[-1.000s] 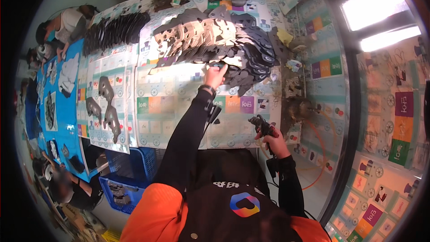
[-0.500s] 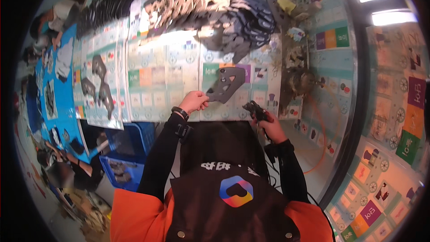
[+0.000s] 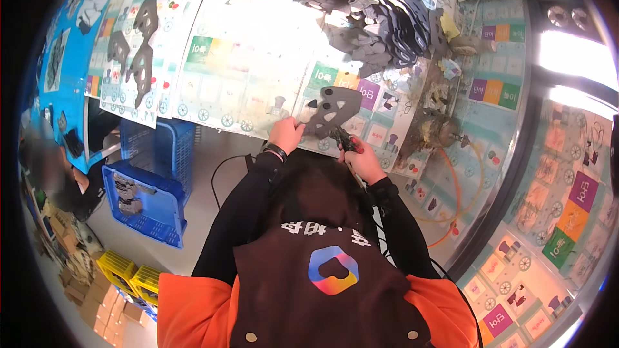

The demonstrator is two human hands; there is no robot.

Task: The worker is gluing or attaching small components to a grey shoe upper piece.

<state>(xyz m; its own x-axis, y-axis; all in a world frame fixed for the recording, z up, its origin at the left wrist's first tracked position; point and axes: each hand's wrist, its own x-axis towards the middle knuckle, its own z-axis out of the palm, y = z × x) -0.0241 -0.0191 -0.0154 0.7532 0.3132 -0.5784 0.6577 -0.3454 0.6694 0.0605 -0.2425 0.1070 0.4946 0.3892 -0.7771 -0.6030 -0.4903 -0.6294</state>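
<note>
**Grey cut-out held at the table's near edge**

Patterned paper sheets with coloured squares cover the long worktable [image 3: 245, 45], and bright light washes out its middle. At the near edge, the person's left hand [image 3: 285, 134] has its fingers closed on the left side of a flat dark grey cut-out piece [image 3: 334, 111] with several holes in it, holding it just above the table. The right hand [image 3: 362, 161] is wrapped tight around a small dark hand tool [image 3: 343, 140], whose tip touches the lower edge of the piece. A big heap of similar grey pieces [image 3: 380, 19] lies further back on the right of the table, well apart from the hands. More dark pieces [image 3: 138, 45] lie spread on the sheets to the left. Below the table on the left stands a blue plastic crate [image 3: 145, 203] with a few pieces inside, and yellow crates [image 3: 129, 277] sit nearer the floor's corner.
</note>
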